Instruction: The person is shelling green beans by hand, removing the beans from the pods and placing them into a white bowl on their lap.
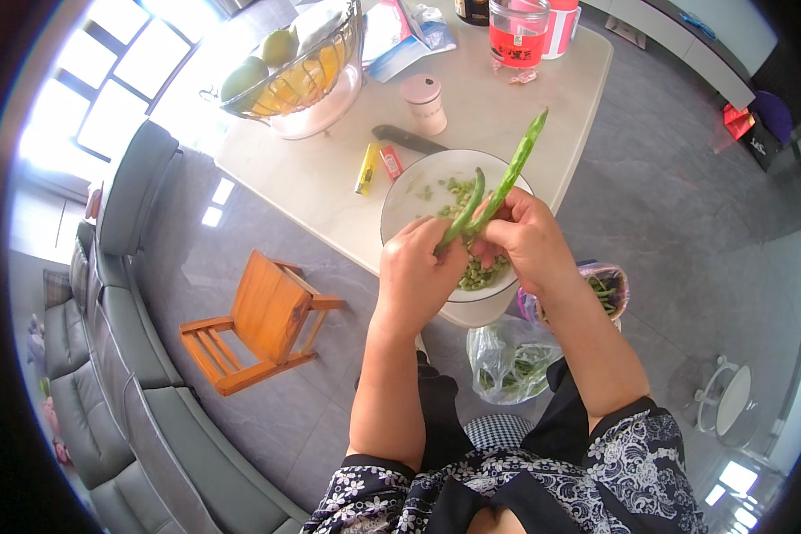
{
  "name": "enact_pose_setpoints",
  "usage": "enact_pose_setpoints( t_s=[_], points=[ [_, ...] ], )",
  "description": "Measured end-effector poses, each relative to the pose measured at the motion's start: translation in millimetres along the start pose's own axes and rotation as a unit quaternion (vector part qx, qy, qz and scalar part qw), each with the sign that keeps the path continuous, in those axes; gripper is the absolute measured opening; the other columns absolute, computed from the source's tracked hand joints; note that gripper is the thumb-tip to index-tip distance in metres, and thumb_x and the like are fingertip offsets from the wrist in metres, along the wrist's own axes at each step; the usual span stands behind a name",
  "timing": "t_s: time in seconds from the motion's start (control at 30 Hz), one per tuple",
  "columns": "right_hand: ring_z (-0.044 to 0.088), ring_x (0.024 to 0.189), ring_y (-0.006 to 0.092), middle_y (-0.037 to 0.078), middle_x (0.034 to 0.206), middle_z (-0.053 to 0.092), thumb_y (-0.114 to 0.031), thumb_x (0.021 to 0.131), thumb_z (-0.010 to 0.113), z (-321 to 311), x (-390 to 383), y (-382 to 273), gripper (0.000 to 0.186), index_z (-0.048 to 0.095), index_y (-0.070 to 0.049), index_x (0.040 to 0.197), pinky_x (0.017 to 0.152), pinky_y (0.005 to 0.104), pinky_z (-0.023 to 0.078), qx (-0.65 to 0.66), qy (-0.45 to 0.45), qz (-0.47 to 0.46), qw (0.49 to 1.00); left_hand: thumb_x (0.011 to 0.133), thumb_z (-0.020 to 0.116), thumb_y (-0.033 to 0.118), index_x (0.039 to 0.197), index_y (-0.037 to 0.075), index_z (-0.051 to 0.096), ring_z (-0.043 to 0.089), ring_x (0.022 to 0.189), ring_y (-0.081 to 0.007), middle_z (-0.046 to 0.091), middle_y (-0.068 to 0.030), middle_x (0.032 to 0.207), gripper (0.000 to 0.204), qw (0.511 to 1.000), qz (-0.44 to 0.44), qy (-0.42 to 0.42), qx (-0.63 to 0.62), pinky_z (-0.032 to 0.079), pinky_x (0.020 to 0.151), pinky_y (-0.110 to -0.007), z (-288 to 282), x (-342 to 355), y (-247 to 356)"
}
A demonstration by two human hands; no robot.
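Observation:
Over a white bowl [404, 198] on the near end of the table, my two hands are close together with the fingers curled in. My left hand [424, 269] grips a shorter, thinner piece of green bean [477, 191] that points up and away. Between the fingers of my right hand [527, 238] is a long, bumpy green bean [520, 165], its tip reaching past the bowl's far rim. The lower ends meet between my fingertips, so I cannot tell whether they are joined. Small green bits [482, 278] lie in the bowl below.
On the table [303, 191] are a dark-handled knife [409, 139], yellow and red lighters [366, 169], a pink lidded cup [424, 104], a wire fruit basket [294, 82] and a jar [518, 36]. Below hang a clear bag of greens [512, 360] and a lined bin [610, 289]. A wooden chair [271, 307] stands left.

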State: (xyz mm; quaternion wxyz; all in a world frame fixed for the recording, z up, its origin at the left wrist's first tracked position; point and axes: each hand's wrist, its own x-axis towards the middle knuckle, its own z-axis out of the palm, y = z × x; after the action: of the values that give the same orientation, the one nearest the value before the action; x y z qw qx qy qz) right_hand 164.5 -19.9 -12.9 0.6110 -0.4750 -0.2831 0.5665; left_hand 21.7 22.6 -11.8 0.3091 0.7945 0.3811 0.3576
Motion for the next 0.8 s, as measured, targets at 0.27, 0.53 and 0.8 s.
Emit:
enact_pose_setpoints(
  t_s=[0.27, 0.53, 0.8],
  points=[
    [0.055, 0.059, 0.0107, 0.007, 0.075, 0.059, 0.003, 0.075, 0.050, -8, 1, -3, 0.015, 0.057, 0.000, 0.088, 0.048, 0.0223, 0.044, -0.015, 0.002, -0.025, 1.000, 0.071, 0.060, 0.001, 0.080, -0.002, 0.058, 0.056, 0.061, -0.0297, 0.057, -0.0160, 0.072, 0.010, 1.000, 0.006, 0.004, -0.002, 0.045, 0.054, -0.035, 6, 5, 7],
    [0.051, 0.058, 0.0056, 0.003, 0.076, 0.061, -0.006, 0.077, 0.055, -2, 5, -4, 0.021, 0.062, -0.001, 0.097, 0.047, 0.0207, 0.038, -0.184, 0.021, 0.020, 0.983, 0.076, 0.062, 0.012, 0.087, 0.001, 0.059, 0.057, 0.072, -0.0317, 0.057, -0.0166, 0.080, 0.016, 0.998, -0.023, -0.003, 0.055, 0.047, 0.062, -0.037, 1, 1, -10],
    [0.057, 0.078, 0.0115, 0.006, 0.092, 0.060, -0.002, 0.082, 0.052, -11, 2, 3, 0.024, 0.055, 0.002, 0.106, 0.066, 0.0228, 0.045, -0.097, 0.018, -0.042, 0.994, 0.069, 0.061, 0.013, 0.072, 0.002, 0.052, 0.058, 0.071, -0.0329, 0.055, -0.0139, 0.073, 0.014, 0.993, 0.061, 0.101, 0.008, 0.047, 0.062, -0.042, 15, 2, -3]
  ],
)
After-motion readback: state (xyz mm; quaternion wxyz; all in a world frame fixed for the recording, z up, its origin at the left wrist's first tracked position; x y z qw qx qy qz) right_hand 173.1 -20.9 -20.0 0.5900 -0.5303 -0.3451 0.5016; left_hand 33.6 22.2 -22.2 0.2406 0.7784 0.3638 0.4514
